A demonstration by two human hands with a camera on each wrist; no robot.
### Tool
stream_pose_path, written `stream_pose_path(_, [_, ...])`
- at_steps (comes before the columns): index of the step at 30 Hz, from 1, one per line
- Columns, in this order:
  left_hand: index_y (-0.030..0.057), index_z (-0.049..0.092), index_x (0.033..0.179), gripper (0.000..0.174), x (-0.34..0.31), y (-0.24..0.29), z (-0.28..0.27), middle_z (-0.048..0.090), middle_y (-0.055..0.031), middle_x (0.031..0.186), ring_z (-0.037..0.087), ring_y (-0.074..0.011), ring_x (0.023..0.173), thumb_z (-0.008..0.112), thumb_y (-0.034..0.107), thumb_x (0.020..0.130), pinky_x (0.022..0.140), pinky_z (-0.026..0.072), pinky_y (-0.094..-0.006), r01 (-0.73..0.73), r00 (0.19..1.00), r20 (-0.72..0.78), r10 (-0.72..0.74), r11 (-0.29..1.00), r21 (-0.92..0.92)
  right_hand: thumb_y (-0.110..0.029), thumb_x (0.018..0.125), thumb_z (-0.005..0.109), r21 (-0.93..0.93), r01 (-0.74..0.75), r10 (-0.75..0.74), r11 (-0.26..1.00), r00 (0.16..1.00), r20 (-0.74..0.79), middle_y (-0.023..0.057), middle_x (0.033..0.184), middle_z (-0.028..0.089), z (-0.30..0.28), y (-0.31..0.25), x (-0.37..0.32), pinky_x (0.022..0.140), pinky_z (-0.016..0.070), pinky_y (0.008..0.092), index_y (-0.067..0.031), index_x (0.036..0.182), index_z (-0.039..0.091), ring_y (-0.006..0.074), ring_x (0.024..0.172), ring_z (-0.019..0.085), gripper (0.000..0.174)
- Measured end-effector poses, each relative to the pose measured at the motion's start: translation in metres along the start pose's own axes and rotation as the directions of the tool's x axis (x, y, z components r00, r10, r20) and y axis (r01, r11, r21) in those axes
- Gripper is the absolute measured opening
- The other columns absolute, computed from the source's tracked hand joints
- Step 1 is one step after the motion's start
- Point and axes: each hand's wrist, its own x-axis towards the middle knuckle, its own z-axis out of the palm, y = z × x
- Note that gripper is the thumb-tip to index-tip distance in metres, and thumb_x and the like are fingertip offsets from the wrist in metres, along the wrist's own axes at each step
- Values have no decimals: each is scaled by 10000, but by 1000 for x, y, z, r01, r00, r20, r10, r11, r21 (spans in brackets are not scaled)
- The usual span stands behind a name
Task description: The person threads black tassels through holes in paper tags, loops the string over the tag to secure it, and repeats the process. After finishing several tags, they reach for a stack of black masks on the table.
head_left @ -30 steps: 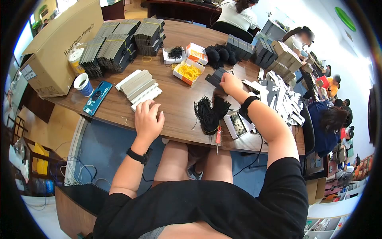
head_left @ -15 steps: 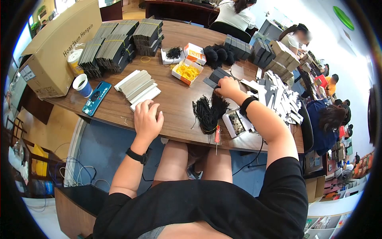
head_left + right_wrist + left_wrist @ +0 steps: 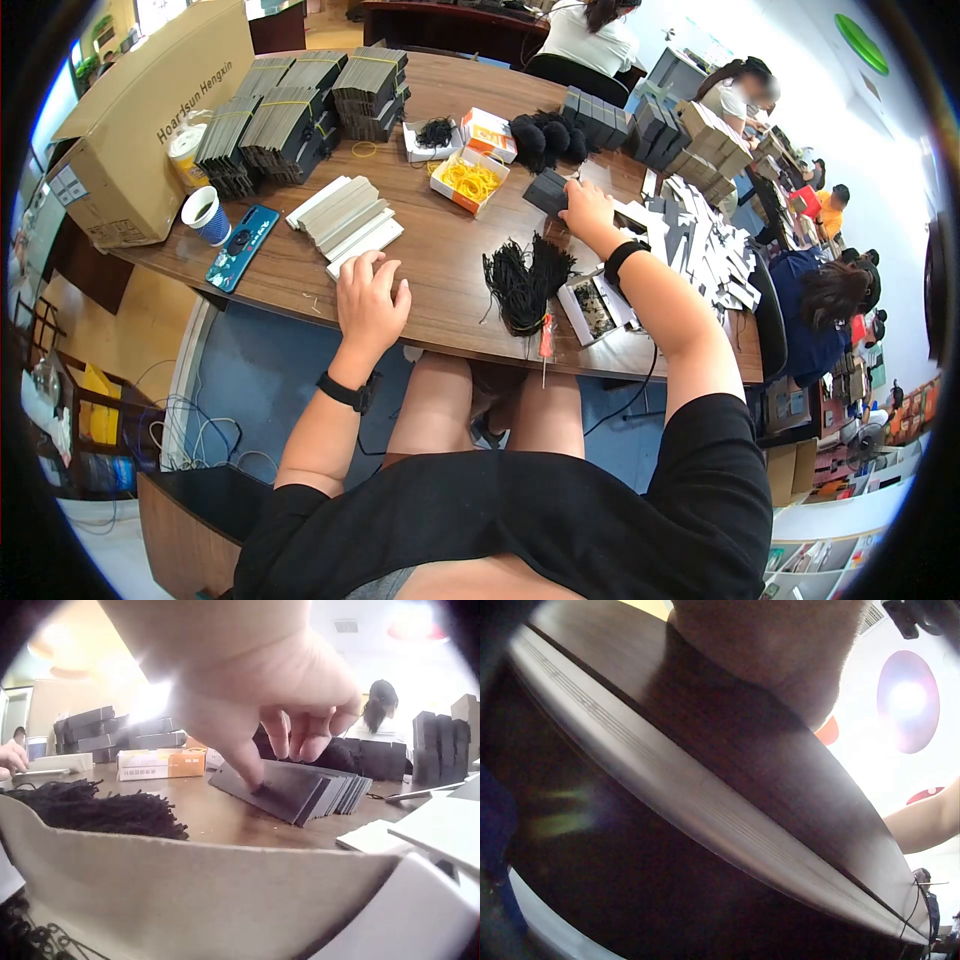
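Note:
My right hand (image 3: 588, 212) is over a slanted, fanned stack of black cards (image 3: 277, 787) on the desk. In the right wrist view, its thumb presses on the top card while the other fingers bend loosely above the far edge. My left hand (image 3: 372, 300) rests at the near end of a row of white and grey cards (image 3: 345, 225), fingers relaxed and slightly bent. The left wrist view shows only part of that hand over the desk edge (image 3: 705, 802). A bundle of black cords (image 3: 525, 285) lies nearer me than the black cards.
Beside the cords stands an open white box (image 3: 598, 310) of small metal pins. A box of yellow rubber bands (image 3: 468, 182) sits mid-desk. Loose white and black strips (image 3: 705, 240) heap at right. Banded card stacks (image 3: 290, 115), a paper cup (image 3: 206, 215) and a phone (image 3: 242, 248) are at left.
My right hand first came slightly nearer me, then shifted right and away again. The black cards spread under it, then appear more bunched. The left hand has stayed in place.

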Motion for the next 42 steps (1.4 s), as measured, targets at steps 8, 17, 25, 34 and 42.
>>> stream_pose_path(8, [37, 636, 945, 246, -1, 0, 0, 518, -99, 1061, 455, -302, 1015, 654, 143, 724, 858, 401, -412, 7, 1000, 11, -7, 1000, -5, -252, 708, 727, -54, -2, 2, 999, 1000, 9, 101, 1103, 546, 1, -5, -2, 880, 419, 457, -89, 1058, 566, 301, 1101, 491, 418])
stream_pose_path(17, [37, 634, 944, 244, 0, 0, -2, 516, -99, 1065, 457, -301, 1011, 653, 144, 726, 859, 399, -410, -1, 1000, 6, 1, 1000, -4, -111, 746, 569, -10, 18, -18, 1000, 998, -62, 118, 1074, 580, 6, -7, -3, 863, 411, 453, -44, 968, 562, 305, 1043, 525, 232])
stream_pose_path(25, [37, 633, 946, 246, -1, 0, 0, 516, -100, 1066, 453, -300, 1018, 647, 155, 731, 868, 395, -410, 3, 1000, 6, -3, 1000, -6, -96, 759, 559, -96, 76, -91, 992, 983, -160, 107, 981, 585, 8, -11, -7, 828, 422, 423, -61, 937, 558, 289, 989, 537, 182])
stream_pose_path(34, [36, 634, 952, 250, -2, 0, 0, 512, -98, 1070, 446, -299, 1031, 644, 158, 734, 871, 393, -412, 14, 1000, 16, -13, 1000, -5, -99, 768, 552, -61, 80, -87, 995, 989, -119, 111, 957, 608, 10, -9, -4, 832, 426, 422, -59, 927, 547, 290, 976, 555, 164])
stream_pose_path(42, [39, 634, 957, 256, -2, -1, 0, 510, -98, 1068, 449, -301, 1024, 648, 159, 731, 862, 396, -411, 11, 1000, 19, -11, 1000, -2, -109, 752, 570, -42, 88, -91, 995, 993, -80, 116, 991, 599, 6, -11, -3, 842, 429, 444, -57, 967, 550, 295, 1001, 553, 222])
